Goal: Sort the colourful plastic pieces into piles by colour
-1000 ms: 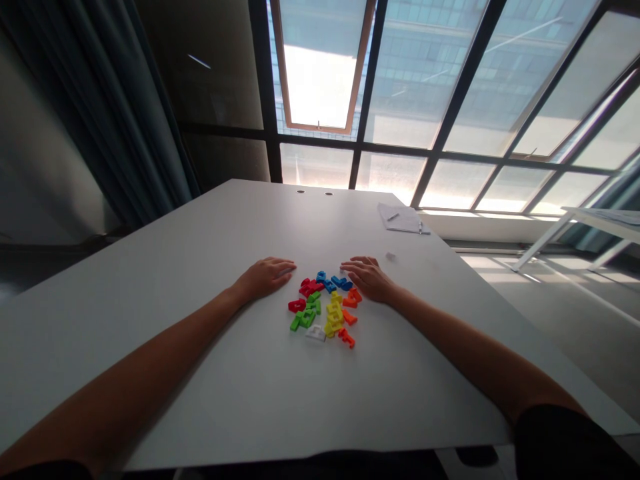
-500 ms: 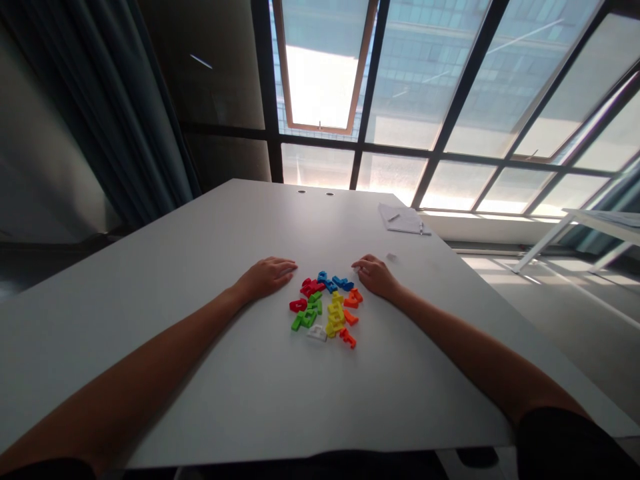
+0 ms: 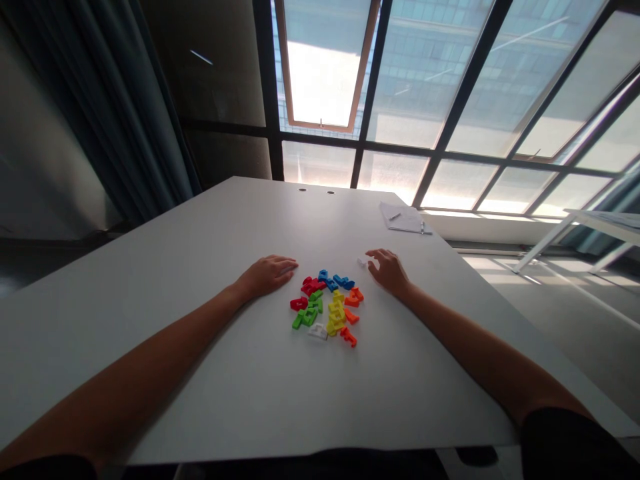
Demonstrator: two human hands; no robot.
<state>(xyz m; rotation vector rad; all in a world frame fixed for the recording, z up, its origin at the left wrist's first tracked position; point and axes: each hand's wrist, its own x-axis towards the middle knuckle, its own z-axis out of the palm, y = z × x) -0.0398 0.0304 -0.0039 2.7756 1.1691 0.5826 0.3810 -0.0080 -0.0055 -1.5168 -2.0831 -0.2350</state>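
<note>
My left hand [image 3: 271,274] rests on the white table left of a cluster of coloured plastic pieces, its fingers stretched out and holding nothing. On the right, my right hand [image 3: 387,270] has its thumb and fingers apart with nothing between them. A small white piece [image 3: 361,263] lies just left of its fingertips. The cluster has red pieces [image 3: 313,286], blue pieces [image 3: 343,282], green pieces [image 3: 309,315], yellow pieces [image 3: 336,316], orange pieces [image 3: 354,297] and a larger white piece [image 3: 318,331] at its near side. Their exact shapes are too small to tell.
White paper [image 3: 401,217] with a pen lies toward the table's far right edge. The white table [image 3: 280,393] spreads around both arms, with two dark round holes at its far end. A window wall stands beyond it, a dark curtain [image 3: 115,113] at left.
My right hand has moved right and opened, leaving the small white piece on the table by its fingertips. A loose white piece farther right is now out of sight. My left hand stays put.
</note>
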